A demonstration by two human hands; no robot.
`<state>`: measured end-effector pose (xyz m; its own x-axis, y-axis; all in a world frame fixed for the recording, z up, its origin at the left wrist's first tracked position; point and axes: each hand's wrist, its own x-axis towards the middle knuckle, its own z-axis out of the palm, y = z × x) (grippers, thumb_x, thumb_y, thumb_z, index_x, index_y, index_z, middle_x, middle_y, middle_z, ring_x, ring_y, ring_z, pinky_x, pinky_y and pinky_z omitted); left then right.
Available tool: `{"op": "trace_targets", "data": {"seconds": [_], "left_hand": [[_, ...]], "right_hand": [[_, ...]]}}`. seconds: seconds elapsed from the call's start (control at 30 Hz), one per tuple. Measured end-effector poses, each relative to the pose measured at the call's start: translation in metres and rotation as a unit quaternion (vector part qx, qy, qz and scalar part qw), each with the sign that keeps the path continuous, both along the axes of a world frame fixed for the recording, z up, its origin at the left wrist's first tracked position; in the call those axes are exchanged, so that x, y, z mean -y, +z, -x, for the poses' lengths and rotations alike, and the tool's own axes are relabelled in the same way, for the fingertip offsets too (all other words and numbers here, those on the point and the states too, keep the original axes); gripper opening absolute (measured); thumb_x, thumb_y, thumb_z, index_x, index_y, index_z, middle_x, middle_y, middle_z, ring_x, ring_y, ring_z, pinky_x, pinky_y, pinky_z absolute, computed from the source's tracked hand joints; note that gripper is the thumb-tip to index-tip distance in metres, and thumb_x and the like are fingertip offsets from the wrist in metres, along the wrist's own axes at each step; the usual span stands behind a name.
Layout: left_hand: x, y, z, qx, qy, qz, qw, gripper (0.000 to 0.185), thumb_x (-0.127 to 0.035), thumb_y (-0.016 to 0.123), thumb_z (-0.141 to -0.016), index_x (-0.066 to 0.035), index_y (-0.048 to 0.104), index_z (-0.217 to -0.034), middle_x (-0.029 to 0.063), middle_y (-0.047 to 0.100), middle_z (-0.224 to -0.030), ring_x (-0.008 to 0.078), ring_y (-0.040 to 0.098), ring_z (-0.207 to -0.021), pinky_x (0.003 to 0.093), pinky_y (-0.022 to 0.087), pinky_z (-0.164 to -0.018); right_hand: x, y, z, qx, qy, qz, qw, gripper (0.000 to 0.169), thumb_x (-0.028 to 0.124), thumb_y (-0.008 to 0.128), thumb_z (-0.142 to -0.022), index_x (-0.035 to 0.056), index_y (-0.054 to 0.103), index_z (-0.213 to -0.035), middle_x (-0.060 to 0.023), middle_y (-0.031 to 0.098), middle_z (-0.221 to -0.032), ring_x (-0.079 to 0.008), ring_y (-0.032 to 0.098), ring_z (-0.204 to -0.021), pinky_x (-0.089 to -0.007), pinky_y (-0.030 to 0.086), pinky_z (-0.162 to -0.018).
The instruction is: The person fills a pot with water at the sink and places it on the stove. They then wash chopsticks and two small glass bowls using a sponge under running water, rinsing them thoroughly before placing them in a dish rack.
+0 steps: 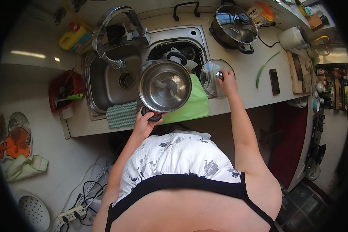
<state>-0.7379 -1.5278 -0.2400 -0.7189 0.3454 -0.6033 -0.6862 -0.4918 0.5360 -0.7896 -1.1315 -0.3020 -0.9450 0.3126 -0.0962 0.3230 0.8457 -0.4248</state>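
My left hand [145, 123] grips the black side handle of a stainless steel pot [165, 87]. The pot's open top faces me, and its inside looks wet. It hangs in front of the divider of the double sink [113, 84], partly hiding the right basin with its dish rack. With my right hand [228, 83] I hold the round metal knob of a glass lid [210, 72], which lies over the counter at the sink's right edge. A bright green cloth [191, 104] is under the pot's right side, draped at the counter's front edge.
A chrome faucet [98, 34] arches over the left basin. To the right stand a lidded pot [235, 29], a green scallion [264, 71], a phone [274, 81] and a knife on cutting boards [295, 71]. A red utensil basket [53, 92] is at left, by a striped cloth [121, 115].
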Motion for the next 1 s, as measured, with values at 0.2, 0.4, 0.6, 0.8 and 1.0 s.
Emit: {"op": "trace_targets", "data": {"seconds": [0.2, 0.4, 0.6, 0.8, 1.0], "left_hand": [[-0.016, 0.012, -0.009, -0.022, -0.03, 0.002, 0.999, 0.028, -0.001, 0.046, -0.084, 0.001, 0.043, -0.113, 0.0171, 0.059, -0.104, 0.0306, 0.062, -0.094, 0.0357, 0.059, -0.069], [-0.03, 0.026, -0.008, -0.064, -0.094, 0.003, 0.993, 0.026, -0.001, 0.046, -0.084, 0.001, 0.043, -0.109, 0.0166, 0.059, -0.1, 0.0296, 0.064, -0.09, 0.0354, 0.059, -0.067], [-0.059, 0.049, -0.017, -0.089, -0.187, -0.009, 0.978, 0.027, 0.0, 0.044, -0.081, 0.001, 0.041, -0.108, 0.0166, 0.059, -0.098, 0.0276, 0.064, -0.086, 0.0342, 0.059, -0.066], [-0.107, 0.078, -0.046, -0.097, -0.284, -0.016, 0.954, 0.024, 0.0, 0.043, -0.081, 0.0, 0.042, -0.105, 0.017, 0.06, -0.096, 0.0267, 0.064, -0.085, 0.0347, 0.057, -0.064], [-0.172, 0.113, -0.085, -0.09, -0.371, -0.025, 0.924, 0.016, 0.002, 0.044, -0.082, -0.002, 0.039, -0.097, 0.0187, 0.061, -0.092, 0.0308, 0.065, -0.085, 0.0376, 0.057, -0.065]], "right_hand": [[0.006, 0.04, -0.012, -0.112, -0.041, -0.006, 0.993, 0.033, 0.018, 0.068, -0.073, 0.0123, 0.058, -0.103, -0.0112, 0.049, -0.096, -0.0317, 0.058, -0.081, -0.0409, 0.049, -0.069], [0.019, 0.159, -0.062, -0.224, -0.073, -0.009, 0.972, 0.033, 0.014, 0.068, -0.074, 0.0105, 0.06, -0.105, -0.0058, 0.049, -0.091, -0.0196, 0.059, -0.07, -0.032, 0.05, -0.064], [0.069, 0.224, -0.116, -0.223, 0.0, 0.063, 0.973, 0.033, 0.012, 0.07, -0.072, 0.0077, 0.061, -0.104, -0.0054, 0.05, -0.086, -0.0155, 0.059, -0.066, -0.0284, 0.05, -0.061], [0.085, 0.218, -0.158, -0.151, 0.022, 0.028, 0.988, 0.031, 0.016, 0.069, -0.072, 0.009, 0.061, -0.102, -0.009, 0.051, -0.09, -0.0245, 0.061, -0.073, -0.0343, 0.051, -0.066], [0.031, 0.224, -0.214, -0.175, -0.037, -0.004, 0.984, 0.031, 0.017, 0.068, -0.073, 0.0069, 0.061, -0.101, -0.0103, 0.05, -0.091, -0.0256, 0.06, -0.076, -0.0345, 0.051, -0.068]]}}
